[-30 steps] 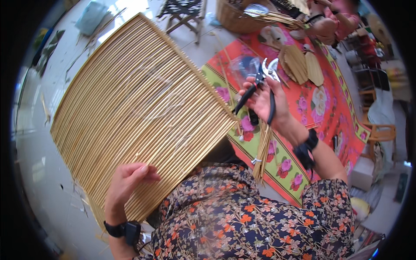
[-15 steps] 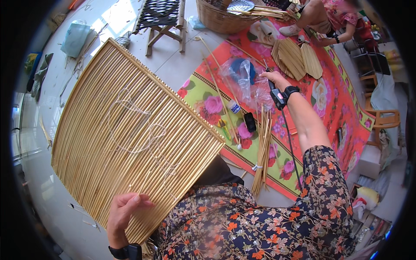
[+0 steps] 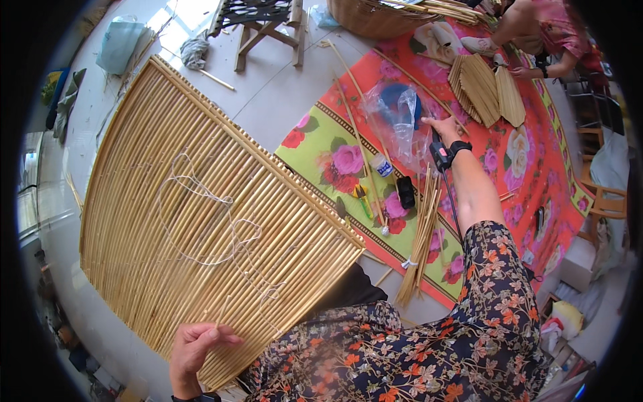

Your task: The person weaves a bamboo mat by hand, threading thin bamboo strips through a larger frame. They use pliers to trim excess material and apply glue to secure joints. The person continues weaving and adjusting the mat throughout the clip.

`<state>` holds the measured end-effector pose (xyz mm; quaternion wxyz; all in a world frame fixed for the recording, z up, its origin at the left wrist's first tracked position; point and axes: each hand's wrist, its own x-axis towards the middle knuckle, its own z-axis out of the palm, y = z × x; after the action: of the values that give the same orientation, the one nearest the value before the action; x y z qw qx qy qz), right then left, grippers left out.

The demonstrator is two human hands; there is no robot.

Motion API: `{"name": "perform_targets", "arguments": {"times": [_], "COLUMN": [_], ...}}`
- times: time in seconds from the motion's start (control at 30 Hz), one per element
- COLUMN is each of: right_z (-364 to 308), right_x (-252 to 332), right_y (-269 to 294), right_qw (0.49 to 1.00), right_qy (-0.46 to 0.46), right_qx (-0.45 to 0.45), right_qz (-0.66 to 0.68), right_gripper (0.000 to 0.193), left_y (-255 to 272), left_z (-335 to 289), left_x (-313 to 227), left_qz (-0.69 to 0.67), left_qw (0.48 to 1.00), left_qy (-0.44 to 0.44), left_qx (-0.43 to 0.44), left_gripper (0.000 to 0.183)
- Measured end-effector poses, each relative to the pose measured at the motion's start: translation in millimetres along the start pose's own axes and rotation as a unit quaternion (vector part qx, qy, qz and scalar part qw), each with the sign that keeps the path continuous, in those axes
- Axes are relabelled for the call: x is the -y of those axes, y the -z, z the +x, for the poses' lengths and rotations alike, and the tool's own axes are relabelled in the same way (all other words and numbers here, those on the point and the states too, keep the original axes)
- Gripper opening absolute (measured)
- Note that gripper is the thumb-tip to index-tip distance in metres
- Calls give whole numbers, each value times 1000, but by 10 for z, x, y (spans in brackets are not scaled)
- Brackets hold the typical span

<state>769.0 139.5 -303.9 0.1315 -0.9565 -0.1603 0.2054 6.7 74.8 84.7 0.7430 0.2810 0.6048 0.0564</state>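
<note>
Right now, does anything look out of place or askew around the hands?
Yes. White string lies in loose loops across the slatted panel, ahead of the left hand, messy against its even rows. Beyond the panel, a crumpled grey cloth and a stray stick lie on the floor, away from the bundled sticks.

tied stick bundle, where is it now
In the head view, right of centre: the stick bundle lies across the floral mat's green border, beside the black object.

left hand [image 3: 194, 348]: fingers [image 3: 228, 336] bent, pinching | right arm [image 3: 477, 187]: outstretched
</note>
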Motion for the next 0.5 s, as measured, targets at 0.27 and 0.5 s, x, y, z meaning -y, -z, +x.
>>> {"name": "perform_targets", "arguments": {"times": [0.27,0.5], "right_z": [-58,415], "right_x": [-48,-436], "right_y": [298,404], "right_qw": [992,989], "right_qy": [25,133], "right_qx": [109,43], "right_qz": [-61,-50], "right_gripper": [88,27], "left_y": [3,28], "left_z": [70,202], "left_x": [13,-14], "left_qz": [23,47], "left_qw": [999,997], "left_qy": [-30,-63], "left_qx": [3,24], "left_gripper": [34,35]}}
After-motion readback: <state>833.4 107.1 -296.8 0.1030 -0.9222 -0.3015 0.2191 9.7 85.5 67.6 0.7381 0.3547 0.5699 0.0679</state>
